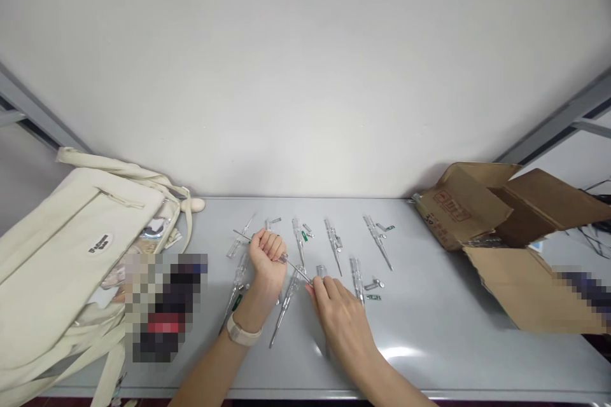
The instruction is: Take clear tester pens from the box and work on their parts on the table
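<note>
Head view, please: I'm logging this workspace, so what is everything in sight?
Screwdrivers: at least eight, clear handles, on table
Metal rod: at least one, silver, between hands
Green pieces: several, among screwdrivers
Small metal parts: several, silver, beside screwdrivers
Table: one, grey, below
Bag: one, cream, left
Rounded object: one, pale, by bag
Cardboard box: one, brown, open, right
Pixelated patches: two, dark, left and right
Cables: several, dark, far right
Frame bars: several, grey, both sides
Wall: one, whitish, behind
Wristband: one, beige, left wrist
Left hand: one, closed
Right hand: one, pinching rod
</note>
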### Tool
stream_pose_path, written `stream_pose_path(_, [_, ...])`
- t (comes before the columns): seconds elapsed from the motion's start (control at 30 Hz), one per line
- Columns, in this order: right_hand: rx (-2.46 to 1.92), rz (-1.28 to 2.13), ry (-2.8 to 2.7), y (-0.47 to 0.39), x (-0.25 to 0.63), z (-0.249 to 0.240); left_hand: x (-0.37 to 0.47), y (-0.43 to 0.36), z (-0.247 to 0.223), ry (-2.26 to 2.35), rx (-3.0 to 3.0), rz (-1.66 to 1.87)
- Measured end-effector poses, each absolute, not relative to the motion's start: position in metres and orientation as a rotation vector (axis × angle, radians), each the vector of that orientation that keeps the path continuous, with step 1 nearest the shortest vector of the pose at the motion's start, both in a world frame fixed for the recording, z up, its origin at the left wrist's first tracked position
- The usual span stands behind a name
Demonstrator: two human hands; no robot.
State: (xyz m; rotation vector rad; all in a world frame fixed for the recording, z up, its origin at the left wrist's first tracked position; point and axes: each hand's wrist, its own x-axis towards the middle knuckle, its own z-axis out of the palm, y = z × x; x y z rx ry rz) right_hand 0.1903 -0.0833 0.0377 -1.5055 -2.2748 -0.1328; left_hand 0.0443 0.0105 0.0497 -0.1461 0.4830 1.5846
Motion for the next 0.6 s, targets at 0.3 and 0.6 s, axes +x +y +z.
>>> stream_pose_path(0.3, [-1.417,1.320,-1.935,-0.053,0.218,0.062,0.045,0.009,0.050,0.488,-0.057,1.583])
stream_pose_path(0.6, [-1.552,1.242,-1.947,-0.055,0.216,0.070,0.047,0.011,0.050,0.508,-0.133,1.590])
